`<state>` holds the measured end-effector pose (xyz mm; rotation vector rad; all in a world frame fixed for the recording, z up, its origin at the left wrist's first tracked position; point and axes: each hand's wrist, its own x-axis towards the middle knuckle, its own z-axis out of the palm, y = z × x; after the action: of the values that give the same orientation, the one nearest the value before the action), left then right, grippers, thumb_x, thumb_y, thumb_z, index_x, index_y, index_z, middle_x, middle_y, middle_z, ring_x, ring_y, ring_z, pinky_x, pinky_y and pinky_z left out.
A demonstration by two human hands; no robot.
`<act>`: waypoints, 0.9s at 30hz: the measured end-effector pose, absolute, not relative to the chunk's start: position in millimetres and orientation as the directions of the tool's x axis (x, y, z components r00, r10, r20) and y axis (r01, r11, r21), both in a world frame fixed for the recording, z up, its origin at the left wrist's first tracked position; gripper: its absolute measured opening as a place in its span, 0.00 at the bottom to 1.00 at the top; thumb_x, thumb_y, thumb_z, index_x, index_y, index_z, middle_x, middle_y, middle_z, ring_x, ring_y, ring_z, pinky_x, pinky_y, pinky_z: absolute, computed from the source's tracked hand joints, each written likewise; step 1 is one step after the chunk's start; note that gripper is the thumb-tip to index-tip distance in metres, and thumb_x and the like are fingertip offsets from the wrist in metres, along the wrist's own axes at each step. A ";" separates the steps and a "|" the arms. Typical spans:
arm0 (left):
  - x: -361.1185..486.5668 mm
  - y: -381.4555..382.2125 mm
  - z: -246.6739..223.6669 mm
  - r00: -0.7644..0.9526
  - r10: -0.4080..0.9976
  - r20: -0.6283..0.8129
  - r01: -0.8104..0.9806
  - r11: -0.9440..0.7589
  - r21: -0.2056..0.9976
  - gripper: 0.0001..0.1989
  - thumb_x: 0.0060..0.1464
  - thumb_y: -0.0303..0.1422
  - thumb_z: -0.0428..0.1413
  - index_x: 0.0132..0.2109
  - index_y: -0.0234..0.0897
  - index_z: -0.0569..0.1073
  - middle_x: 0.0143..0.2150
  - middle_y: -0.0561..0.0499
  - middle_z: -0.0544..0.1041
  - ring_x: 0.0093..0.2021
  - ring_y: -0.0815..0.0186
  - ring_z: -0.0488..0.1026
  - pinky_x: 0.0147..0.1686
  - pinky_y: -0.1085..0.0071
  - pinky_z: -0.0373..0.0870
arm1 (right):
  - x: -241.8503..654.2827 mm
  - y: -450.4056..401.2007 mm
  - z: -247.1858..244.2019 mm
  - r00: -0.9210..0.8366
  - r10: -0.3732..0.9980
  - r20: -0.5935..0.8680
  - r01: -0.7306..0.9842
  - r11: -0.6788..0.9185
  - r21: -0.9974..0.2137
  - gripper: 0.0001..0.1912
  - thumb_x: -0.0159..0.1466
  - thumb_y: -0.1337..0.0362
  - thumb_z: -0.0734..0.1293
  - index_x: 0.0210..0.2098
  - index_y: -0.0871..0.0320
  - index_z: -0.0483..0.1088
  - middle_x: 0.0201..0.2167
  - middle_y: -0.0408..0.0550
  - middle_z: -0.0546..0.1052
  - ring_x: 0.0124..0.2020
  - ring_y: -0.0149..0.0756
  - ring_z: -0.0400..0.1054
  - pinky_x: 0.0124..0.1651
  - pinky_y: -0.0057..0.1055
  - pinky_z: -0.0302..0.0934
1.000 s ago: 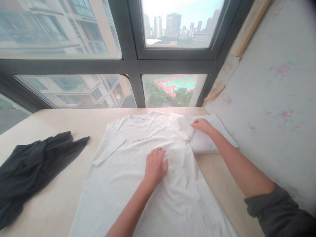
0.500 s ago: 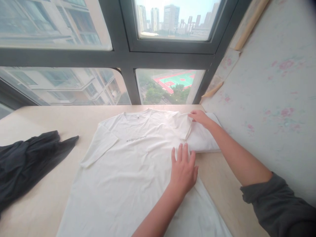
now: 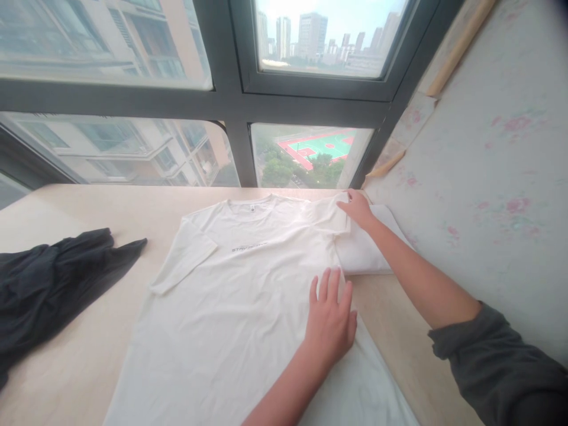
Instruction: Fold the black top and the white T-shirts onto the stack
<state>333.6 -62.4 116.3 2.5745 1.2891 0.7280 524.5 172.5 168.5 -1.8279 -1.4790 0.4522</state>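
While pinching sleeve of white tee w/ R hand (nearer), note bulk L of grip, long axis twd body, partly under spread L hand.

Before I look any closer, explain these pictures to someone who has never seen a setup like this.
There is no machine here: these are a person's two bare hands. Every picture comes from one camera worn on the person's head, looking forward and down.

On the pale surface by the window, a white T-shirt lies spread out, its collar toward the glass. A crumpled dark garment lies to its left; a flat white item, perhaps folded cloth, is at its upper right.

The right hand grips the edge of the shirt's right-side sleeve. The left hand, fingers spread, holds nothing; it is at the shirt's side, resting on it or just above it.
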 end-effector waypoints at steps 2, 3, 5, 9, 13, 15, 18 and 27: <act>325.2 -58.6 116.1 0.469 0.804 0.366 0.693 -0.592 0.411 0.26 0.58 0.33 0.53 0.63 0.36 0.64 0.71 0.36 0.57 0.72 0.43 0.50 0.65 0.41 0.58 | 509.6 165.0 185.7 0.156 0.950 0.269 0.746 0.066 -0.663 0.18 0.57 0.64 0.67 0.47 0.59 0.74 0.42 0.49 0.78 0.39 0.37 0.69 0.46 0.32 0.63; 320.1 -55.5 115.2 0.440 0.817 0.374 0.687 -0.574 0.446 0.25 0.59 0.33 0.52 0.63 0.37 0.63 0.70 0.36 0.58 0.71 0.45 0.51 0.64 0.42 0.59 | 501.5 160.4 193.6 0.040 0.956 0.290 0.757 0.161 -0.634 0.18 0.58 0.63 0.67 0.47 0.58 0.74 0.43 0.49 0.78 0.38 0.36 0.69 0.46 0.32 0.63; 308.3 -46.4 111.8 0.357 0.857 0.371 0.670 -0.512 0.538 0.24 0.61 0.33 0.51 0.64 0.37 0.62 0.69 0.36 0.59 0.70 0.48 0.55 0.63 0.46 0.62 | 487.1 151.4 205.9 -0.219 0.943 0.253 0.708 0.331 -0.624 0.17 0.60 0.60 0.66 0.48 0.57 0.74 0.44 0.48 0.78 0.34 0.33 0.69 0.43 0.30 0.63; 283.2 -19.6 104.3 0.191 0.955 0.225 0.601 -0.296 0.742 0.24 0.61 0.34 0.50 0.63 0.36 0.60 0.62 0.37 0.68 0.61 0.54 0.69 0.55 0.54 0.72 | 477.5 145.2 209.5 -0.291 0.948 0.128 0.651 0.294 -0.700 0.16 0.65 0.54 0.62 0.43 0.57 0.76 0.41 0.47 0.79 0.31 0.30 0.69 0.39 0.29 0.63; 266.3 2.1 105.1 0.177 0.979 0.099 0.577 -0.185 0.796 0.20 0.59 0.33 0.52 0.58 0.38 0.65 0.53 0.43 0.74 0.47 0.60 0.76 0.42 0.63 0.76 | 487.4 144.7 192.0 -0.118 0.985 0.125 0.825 0.167 -0.540 0.12 0.63 0.59 0.64 0.39 0.57 0.76 0.37 0.46 0.79 0.32 0.32 0.68 0.39 0.30 0.60; 261.2 10.8 108.8 0.195 0.975 0.110 0.601 -0.207 0.772 0.18 0.59 0.33 0.52 0.56 0.39 0.67 0.53 0.44 0.74 0.46 0.61 0.76 0.42 0.64 0.76 | 491.5 135.2 182.2 -0.143 0.983 0.120 0.861 0.183 -0.474 0.12 0.62 0.59 0.65 0.40 0.57 0.75 0.38 0.46 0.78 0.32 0.32 0.68 0.39 0.30 0.60; 254.9 34.4 115.7 0.188 0.976 0.109 0.639 -0.206 0.741 0.17 0.58 0.32 0.52 0.55 0.40 0.68 0.54 0.46 0.75 0.47 0.62 0.76 0.45 0.64 0.74 | 493.1 108.1 170.7 -0.194 0.969 0.152 0.858 0.243 -0.452 0.14 0.61 0.63 0.65 0.45 0.57 0.73 0.40 0.46 0.77 0.33 0.32 0.68 0.38 0.30 0.61; 273.7 199.5 130.5 0.153 0.988 0.010 0.739 -0.122 0.663 0.21 0.58 0.34 0.54 0.58 0.34 0.66 0.53 0.38 0.76 0.55 0.53 0.72 0.54 0.61 0.65 | 479.4 70.3 151.2 -0.256 0.956 0.143 0.912 0.288 -0.292 0.25 0.62 0.64 0.65 0.59 0.56 0.64 0.53 0.54 0.70 0.55 0.45 0.66 0.48 0.36 0.65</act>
<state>273.7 199.5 130.5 1.9204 1.6390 0.6329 479.4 70.3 151.2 -1.7040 -2.2701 0.2150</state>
